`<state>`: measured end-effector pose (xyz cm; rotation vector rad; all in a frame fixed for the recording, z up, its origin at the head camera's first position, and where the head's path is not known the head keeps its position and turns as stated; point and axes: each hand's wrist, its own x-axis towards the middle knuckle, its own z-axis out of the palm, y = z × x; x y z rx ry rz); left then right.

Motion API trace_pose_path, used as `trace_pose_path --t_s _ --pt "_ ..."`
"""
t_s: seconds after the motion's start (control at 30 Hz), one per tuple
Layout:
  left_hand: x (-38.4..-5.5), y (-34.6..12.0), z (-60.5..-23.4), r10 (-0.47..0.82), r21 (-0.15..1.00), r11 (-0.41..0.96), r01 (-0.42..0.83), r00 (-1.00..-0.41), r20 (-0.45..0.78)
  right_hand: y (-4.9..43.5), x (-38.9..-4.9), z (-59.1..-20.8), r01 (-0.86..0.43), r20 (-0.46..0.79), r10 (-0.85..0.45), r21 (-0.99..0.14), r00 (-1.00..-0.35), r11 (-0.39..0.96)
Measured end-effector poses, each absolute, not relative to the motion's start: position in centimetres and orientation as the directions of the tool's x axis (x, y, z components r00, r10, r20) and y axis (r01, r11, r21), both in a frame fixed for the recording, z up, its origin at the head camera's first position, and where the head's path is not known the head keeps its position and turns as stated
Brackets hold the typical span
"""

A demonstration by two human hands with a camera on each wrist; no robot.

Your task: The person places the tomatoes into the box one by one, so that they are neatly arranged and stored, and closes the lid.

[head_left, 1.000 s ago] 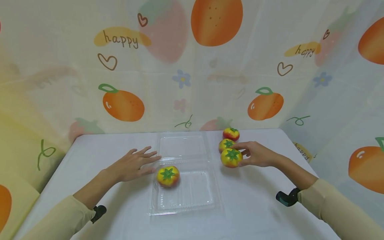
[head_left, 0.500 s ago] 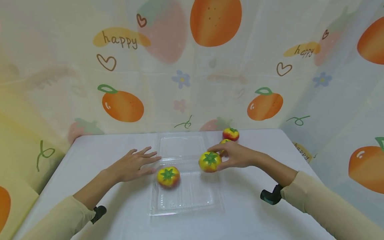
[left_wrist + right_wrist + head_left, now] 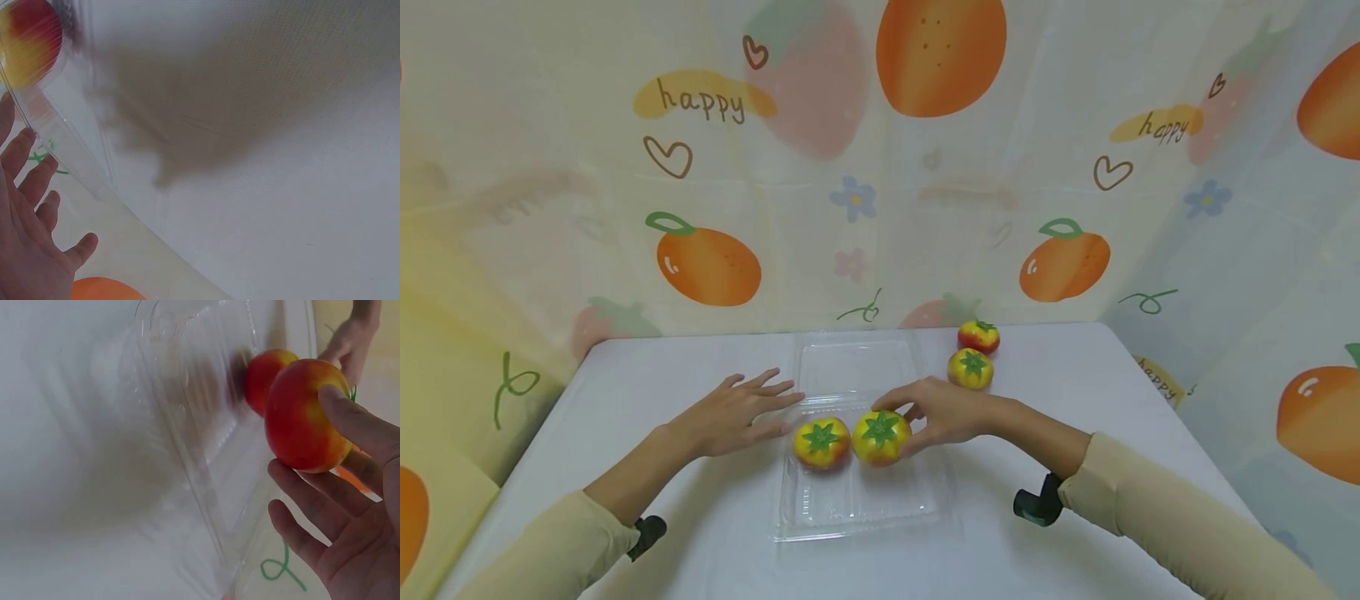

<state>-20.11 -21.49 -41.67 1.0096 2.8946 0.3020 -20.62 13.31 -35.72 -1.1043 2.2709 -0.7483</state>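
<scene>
My right hand (image 3: 947, 410) pinches a yellow-red toy tomato (image 3: 880, 437) with a green star-shaped top, between thumb and fingers. It is over the clear plastic box (image 3: 891, 504), just right of a second toy tomato (image 3: 821, 443) in the box's left part. In the right wrist view the held toy tomato (image 3: 306, 419) shows its red underside; whether it touches the box floor I cannot tell. My left hand (image 3: 733, 417) is spread with straight fingers at the box's left edge, holding nothing. Its fingers show in the left wrist view beside the box wall.
Two more toy tomatoes, a nearer one (image 3: 971, 369) and a redder one (image 3: 978, 337), sit at the table's back right. The box's clear lid (image 3: 857, 367) lies flat behind its base. A fruit-printed curtain (image 3: 925, 250) hangs behind the white table (image 3: 1045, 533).
My right hand has carried the toy tomato left and nearer, from beside the other two at the back right to over the box. My left hand has stayed put.
</scene>
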Motion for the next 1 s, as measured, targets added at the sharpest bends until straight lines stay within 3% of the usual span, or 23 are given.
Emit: trace_pose_path --t_s 0.3,1.0 --pt "-20.1 -21.5 -41.7 0.625 0.200 0.764 0.614 -0.781 0.012 11.3 -20.1 -37.0 -0.547 -0.198 -0.865 -0.704 -0.461 0.453" --pt "-20.0 -21.3 -41.6 0.630 0.202 0.757 0.621 -0.776 0.026 8.5 -18.7 -38.8 -0.575 -0.254 -0.888 -0.687 -0.383 0.444"
